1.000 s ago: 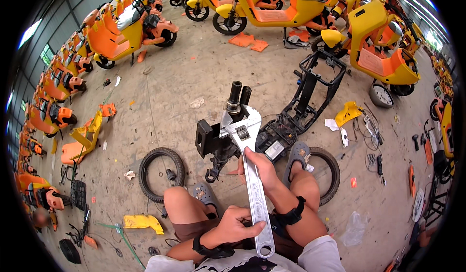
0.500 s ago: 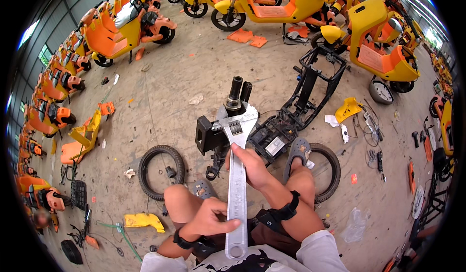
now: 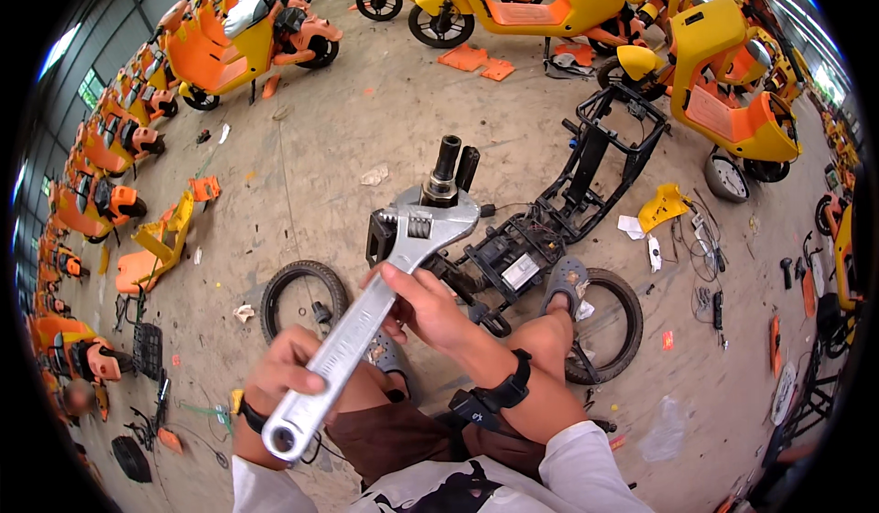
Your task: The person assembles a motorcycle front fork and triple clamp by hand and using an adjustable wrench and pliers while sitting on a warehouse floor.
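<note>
A large silver adjustable wrench (image 3: 352, 325) slants across the middle, its jaws set around the nut at the base of a dark upright steering stem (image 3: 445, 167). My right hand (image 3: 419, 304) grips the handle just below the wrench head, thumb on top. Closer to the handle's holed end, my left hand (image 3: 291, 367) is closed on it. The stem belongs to a stripped black scooter frame (image 3: 558, 211) lying between and beyond my feet. Part of a black block (image 3: 381, 237) shows behind the wrench head.
Loose tyres lie on the left (image 3: 305, 307) and by my right shoe (image 3: 623, 325). Yellow scooters (image 3: 540, 10) stand at the back, with another row (image 3: 224, 51) at the left. A yellow panel (image 3: 661, 207), cables and a wheel hub (image 3: 726, 176) lie to the right.
The wrench handle has swung to the left from nearly straight toward me, both hands moving with it. The stem and black block have turned with the wrench or shifted slightly.
</note>
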Motion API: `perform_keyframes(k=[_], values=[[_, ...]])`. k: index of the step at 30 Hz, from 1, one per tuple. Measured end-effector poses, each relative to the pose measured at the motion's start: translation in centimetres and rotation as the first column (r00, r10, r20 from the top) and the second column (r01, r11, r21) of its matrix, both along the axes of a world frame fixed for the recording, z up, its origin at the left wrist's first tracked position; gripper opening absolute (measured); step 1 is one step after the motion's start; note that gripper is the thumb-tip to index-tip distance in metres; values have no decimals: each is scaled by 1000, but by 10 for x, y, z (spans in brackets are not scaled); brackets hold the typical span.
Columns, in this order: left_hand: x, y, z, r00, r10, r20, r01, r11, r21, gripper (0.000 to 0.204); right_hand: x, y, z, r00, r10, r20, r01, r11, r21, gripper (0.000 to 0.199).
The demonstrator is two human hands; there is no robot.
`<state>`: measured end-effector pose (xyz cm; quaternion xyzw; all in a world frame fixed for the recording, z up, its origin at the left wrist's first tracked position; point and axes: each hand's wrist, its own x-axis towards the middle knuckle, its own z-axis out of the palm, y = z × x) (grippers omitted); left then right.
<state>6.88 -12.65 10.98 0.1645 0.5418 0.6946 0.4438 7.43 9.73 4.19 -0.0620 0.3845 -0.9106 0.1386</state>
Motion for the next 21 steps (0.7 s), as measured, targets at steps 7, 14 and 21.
perform_keyframes(k=[7,14,21], values=[[-16,-10,-1,992,96,86,-113,970,215,39,-11,-7,-1,994,69,-89,-71,997,-21,39],[-11,-2,-13,998,35,-61,-15,958,288,39,-5,-4,1,991,48,-127,-41,998,51,33],[25,7,3,774,-361,-520,266,931,-251,19,27,16,12,984,72,-165,-42,983,179,36]])
